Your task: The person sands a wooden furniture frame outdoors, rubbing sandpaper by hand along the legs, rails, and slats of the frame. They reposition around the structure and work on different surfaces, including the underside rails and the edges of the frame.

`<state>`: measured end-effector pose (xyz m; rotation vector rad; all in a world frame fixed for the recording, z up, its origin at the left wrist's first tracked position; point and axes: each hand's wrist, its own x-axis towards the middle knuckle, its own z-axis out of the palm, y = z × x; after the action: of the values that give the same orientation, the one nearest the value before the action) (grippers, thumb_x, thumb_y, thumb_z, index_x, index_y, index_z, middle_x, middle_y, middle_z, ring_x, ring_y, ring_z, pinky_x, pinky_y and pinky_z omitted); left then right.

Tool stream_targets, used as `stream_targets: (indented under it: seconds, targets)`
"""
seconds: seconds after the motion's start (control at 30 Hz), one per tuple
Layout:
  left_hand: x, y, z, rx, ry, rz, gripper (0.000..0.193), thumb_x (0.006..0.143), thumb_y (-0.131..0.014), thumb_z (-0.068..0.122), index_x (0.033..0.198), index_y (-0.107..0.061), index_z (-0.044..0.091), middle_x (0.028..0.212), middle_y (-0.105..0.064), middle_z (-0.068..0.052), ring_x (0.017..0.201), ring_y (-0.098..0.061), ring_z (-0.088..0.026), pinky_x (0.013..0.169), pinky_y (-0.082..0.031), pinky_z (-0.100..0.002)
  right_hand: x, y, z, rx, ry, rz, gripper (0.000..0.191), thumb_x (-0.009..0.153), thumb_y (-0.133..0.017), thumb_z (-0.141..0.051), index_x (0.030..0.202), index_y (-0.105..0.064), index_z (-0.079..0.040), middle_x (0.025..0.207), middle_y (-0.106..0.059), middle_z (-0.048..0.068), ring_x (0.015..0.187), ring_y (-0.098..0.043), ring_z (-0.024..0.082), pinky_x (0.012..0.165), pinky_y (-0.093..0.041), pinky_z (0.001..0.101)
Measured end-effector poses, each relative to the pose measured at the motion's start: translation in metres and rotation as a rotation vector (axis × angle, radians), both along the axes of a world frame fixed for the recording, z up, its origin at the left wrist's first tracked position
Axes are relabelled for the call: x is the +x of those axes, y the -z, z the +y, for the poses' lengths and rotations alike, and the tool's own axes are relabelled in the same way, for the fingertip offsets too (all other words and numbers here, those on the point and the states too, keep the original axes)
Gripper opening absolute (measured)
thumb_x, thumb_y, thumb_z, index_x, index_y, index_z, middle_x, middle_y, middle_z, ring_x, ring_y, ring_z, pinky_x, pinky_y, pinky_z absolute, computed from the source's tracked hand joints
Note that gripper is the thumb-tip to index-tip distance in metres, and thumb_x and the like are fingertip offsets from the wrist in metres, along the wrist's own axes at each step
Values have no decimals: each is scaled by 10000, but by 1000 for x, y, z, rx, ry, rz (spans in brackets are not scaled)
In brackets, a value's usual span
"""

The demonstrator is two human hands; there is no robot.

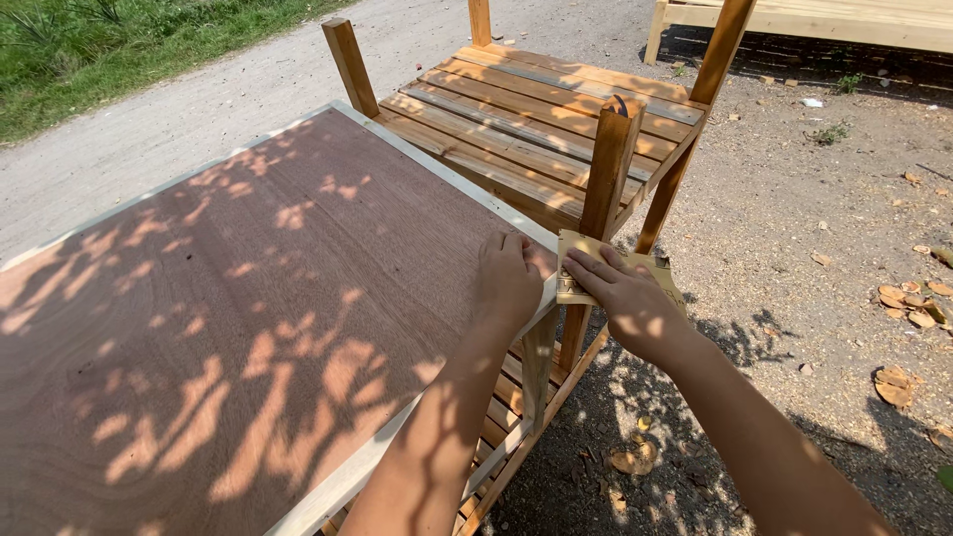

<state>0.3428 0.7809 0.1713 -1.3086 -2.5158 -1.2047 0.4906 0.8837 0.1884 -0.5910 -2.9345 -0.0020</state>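
A large reddish-brown plywood panel point(228, 318) with a pale wooden frame lies flat in front of me, dappled with leaf shadows. My left hand point(506, 283) rests palm down on the panel's far right corner. My right hand point(625, 298) presses a tan sheet of sandpaper point(576, 253) against the pale edge at that corner, fingers spread flat on it.
Under and beyond the panel stands a slatted wooden frame point(536, 119) with upright posts point(611, 159). Gravel ground with dry leaves point(908, 303) lies to the right. A dirt path and grass point(109, 40) run at the upper left. Another pale wooden frame point(844, 20) stands at the top right.
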Motion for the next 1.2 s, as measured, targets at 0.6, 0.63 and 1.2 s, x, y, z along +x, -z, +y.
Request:
stream_targets:
  seconds: [0.6,0.63,1.2]
  targets:
    - [-5,2,-33,-411,80,276,585,1028,-279,373,1575,-324,168,1667,-270,-37,1546,-200,-243,1247,-128,-476,-26,11,-5,-114,63,-31,769,942,-514,-40,1585,-187,-306,1693,-133,-120,1560,-39,320,1224,-156,603]
    - [-4,0,-36,-416,80,300,589,1035,-259,382,1578,-314,162,1668,-259,-46,1546,-191,-249,1245,-121,-480,-31,15,-6,-84,63,16,814,911,-502,34,1594,-199,-288,1705,-139,-92,1570,-33,322,1232,-144,593]
    - [7,-15,-140,-872,142,617,744,988,-490,140,1588,-72,6,1657,-69,-182,1503,-91,-320,1214,-84,-427,-69,87,-70,10,13,647,862,917,-730,-99,1613,-221,-139,1721,-31,176,1567,41,447,1246,14,595]
